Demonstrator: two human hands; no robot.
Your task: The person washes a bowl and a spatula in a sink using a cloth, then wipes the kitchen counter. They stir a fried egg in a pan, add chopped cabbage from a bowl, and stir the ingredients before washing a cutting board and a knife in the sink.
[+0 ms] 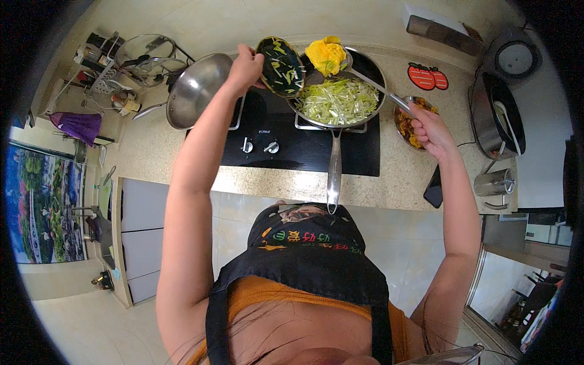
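Observation:
My left hand [247, 68] grips the edge of a dark, gold-rimmed plate [278, 75], tilted beside the left of a frying pan [372, 64]. Bits of chopped greens cling to the plate. A heap of pale green cut stalks, apparently chives [340, 101], fills the near part of the pan. My right hand [431, 130] is closed around the handle of a metal cooking spatula [372, 83]. Its head meets a yellow mass of cooked egg [325, 52] with green bits on it, above the pan's far left. Whether the spatula bears the egg's full weight is hidden.
The pan rests on a black gas hob [269, 157], its handle [334, 169] pointing at me. A bowl of browned food [406, 125] sits under my right hand, near a phone [434, 189] and a metal jug [493, 182]. Left stands a steel wok [196, 93].

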